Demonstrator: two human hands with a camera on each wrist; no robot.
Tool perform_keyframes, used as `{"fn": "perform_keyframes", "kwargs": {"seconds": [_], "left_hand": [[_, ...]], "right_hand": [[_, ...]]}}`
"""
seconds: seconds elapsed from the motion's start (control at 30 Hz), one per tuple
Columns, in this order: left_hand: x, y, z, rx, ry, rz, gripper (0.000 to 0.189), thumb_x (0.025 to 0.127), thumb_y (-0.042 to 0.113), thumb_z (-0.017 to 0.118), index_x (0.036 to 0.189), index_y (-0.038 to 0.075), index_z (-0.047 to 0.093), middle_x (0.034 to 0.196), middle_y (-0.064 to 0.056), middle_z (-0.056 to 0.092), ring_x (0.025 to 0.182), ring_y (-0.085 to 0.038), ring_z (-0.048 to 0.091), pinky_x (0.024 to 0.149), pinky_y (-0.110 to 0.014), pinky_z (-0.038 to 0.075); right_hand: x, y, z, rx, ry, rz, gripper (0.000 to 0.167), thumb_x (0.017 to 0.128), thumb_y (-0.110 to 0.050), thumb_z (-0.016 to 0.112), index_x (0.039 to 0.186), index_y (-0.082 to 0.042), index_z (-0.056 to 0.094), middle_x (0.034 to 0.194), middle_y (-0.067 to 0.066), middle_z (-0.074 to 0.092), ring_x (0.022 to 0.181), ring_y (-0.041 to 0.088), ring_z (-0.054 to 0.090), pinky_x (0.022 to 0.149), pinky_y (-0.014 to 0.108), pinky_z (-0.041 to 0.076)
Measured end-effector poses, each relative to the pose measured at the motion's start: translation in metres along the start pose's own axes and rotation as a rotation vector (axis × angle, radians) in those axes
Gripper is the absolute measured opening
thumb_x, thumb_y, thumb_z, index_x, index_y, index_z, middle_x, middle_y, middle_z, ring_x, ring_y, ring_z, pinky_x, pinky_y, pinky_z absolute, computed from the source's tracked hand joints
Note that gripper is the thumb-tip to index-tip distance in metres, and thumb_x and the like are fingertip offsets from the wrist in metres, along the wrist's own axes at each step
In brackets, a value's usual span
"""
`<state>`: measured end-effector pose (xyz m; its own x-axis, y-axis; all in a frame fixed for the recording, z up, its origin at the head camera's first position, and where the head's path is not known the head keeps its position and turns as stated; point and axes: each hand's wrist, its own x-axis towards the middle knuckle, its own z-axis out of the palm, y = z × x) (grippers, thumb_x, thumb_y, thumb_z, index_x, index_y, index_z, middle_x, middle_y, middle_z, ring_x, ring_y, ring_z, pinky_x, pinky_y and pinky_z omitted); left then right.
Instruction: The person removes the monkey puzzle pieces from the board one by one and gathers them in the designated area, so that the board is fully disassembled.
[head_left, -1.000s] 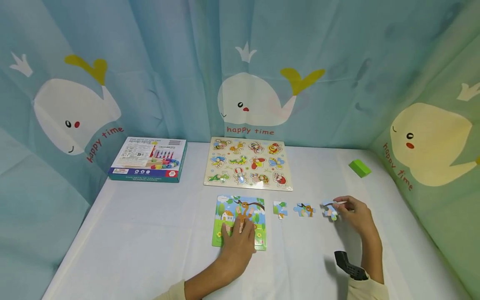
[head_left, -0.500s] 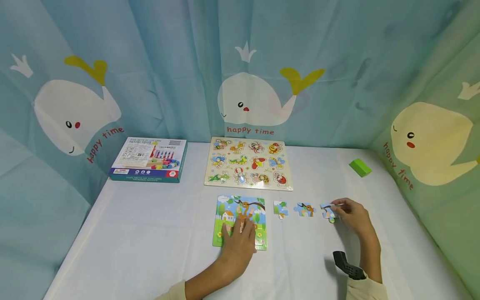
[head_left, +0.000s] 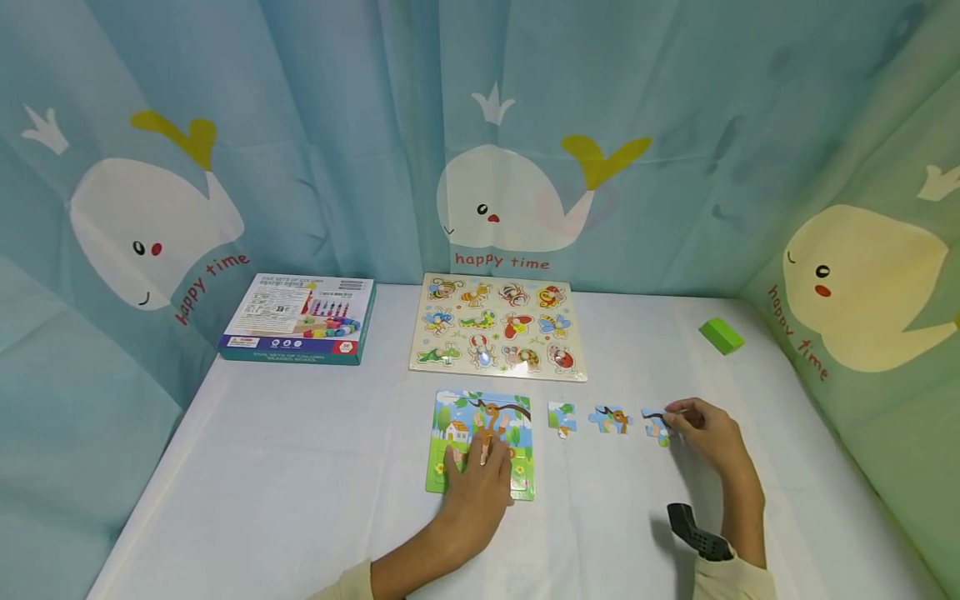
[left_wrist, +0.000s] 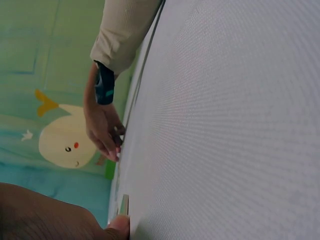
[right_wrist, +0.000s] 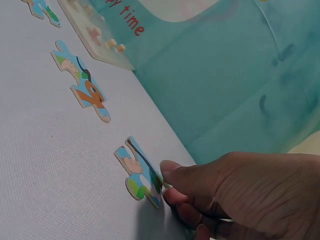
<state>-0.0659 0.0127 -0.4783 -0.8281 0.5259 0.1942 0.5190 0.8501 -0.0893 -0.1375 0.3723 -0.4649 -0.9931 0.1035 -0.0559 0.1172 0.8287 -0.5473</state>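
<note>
Pinching puzzle piece with right hand, left hand on picture board

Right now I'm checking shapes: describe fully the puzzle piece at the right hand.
The puzzle piece is thin, wooden-looking, with knobbed, notched edges. Its upward print shows blue, green, peach and a dark branch. It is right of two other pieces. The right hand pinches one corner; contact with the cloth is unclear.

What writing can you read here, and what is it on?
"happy time": in red, three times, on the blue-green whale-print fabric curtain.
"FIVE SETS OF COLUMN BEADED BOXES", probably: front side of the flat teal-sided cardboard box.
Its white label, other print: too blurred.
</note>
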Motion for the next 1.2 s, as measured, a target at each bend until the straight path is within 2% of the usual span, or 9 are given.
{"fn": "perform_keyframes", "kwargs": {"seconds": [0.37,0.5,0.67,0.83,0.97,1.07,1.2], "left_hand": [[0.000,-0.001,0.000,0.048,0.011,0.014,0.069,0.081,0.051,0.073,0.130,0.004,0.060,0.130,-0.012,0.051,0.122,-0.035,0.050,0.082,-0.062,0.052],[0.000,-0.001,0.000,0.045,0.014,0.021,0.069,0.081,0.051,0.072,0.131,0.004,0.060,0.131,-0.012,0.051,0.123,-0.036,0.049,0.081,-0.063,0.052],[0.000,0.000,0.000,0.040,0.005,0.015,0.069,0.082,0.051,0.072,0.131,0.004,0.060,0.132,-0.012,0.051,0.124,-0.036,0.049,0.082,-0.062,0.051],[0.000,0.001,-0.001,0.046,-0.007,0.002,0.068,0.082,0.051,0.072,0.131,0.005,0.060,0.133,-0.012,0.051,0.125,-0.035,0.051,0.082,-0.062,0.052],[-0.001,0.002,-0.001,0.065,-0.006,-0.004,0.068,0.082,0.052,0.071,0.132,0.007,0.060,0.134,-0.012,0.052,0.126,-0.035,0.052,0.082,-0.061,0.052],[-0.002,0.003,-0.002,0.080,-0.007,-0.005,0.068,0.082,0.052,0.072,0.132,0.008,0.061,0.135,-0.012,0.053,0.126,-0.034,0.053,0.082,-0.059,0.053],[-0.002,0.004,-0.004,0.071,-0.014,-0.001,0.058,0.085,0.039,0.075,0.131,0.007,0.061,0.136,-0.014,0.054,0.126,-0.036,0.054,0.080,-0.059,0.054]], "right_hand": [[-0.001,0.000,0.002,-0.004,0.020,-0.008,0.033,0.099,-0.028,0.058,0.113,0.002,0.064,0.090,0.012,0.066,0.072,0.011,0.048,0.059,0.025,0.040],[0.000,-0.002,0.002,-0.010,0.027,-0.009,0.036,0.100,-0.030,0.056,0.112,0.002,0.063,0.088,0.011,0.065,0.074,0.013,0.048,0.061,0.026,0.039],[-0.001,-0.002,0.004,-0.022,0.058,-0.020,0.033,0.099,-0.029,0.057,0.110,0.002,0.064,0.084,0.010,0.064,0.071,0.010,0.046,0.060,0.026,0.037],[0.001,-0.004,0.008,-0.043,0.176,-0.093,0.024,0.096,-0.021,0.061,0.101,0.001,0.067,0.076,0.007,0.060,0.065,0.006,0.041,0.057,0.025,0.034],[0.005,-0.013,0.011,-0.042,0.266,-0.138,0.020,0.096,-0.018,0.061,0.098,0.000,0.068,0.076,0.008,0.060,0.067,0.007,0.043,0.057,0.023,0.035],[0.007,-0.026,0.014,-0.015,0.280,-0.167,0.019,0.097,-0.017,0.060,0.098,0.000,0.068,0.080,0.010,0.063,0.071,0.009,0.047,0.059,0.023,0.037],[0.011,-0.048,0.021,0.004,0.259,-0.236,0.019,0.098,-0.018,0.060,0.099,-0.001,0.069,0.084,0.011,0.067,0.076,0.012,0.053,0.063,0.024,0.040]]}}
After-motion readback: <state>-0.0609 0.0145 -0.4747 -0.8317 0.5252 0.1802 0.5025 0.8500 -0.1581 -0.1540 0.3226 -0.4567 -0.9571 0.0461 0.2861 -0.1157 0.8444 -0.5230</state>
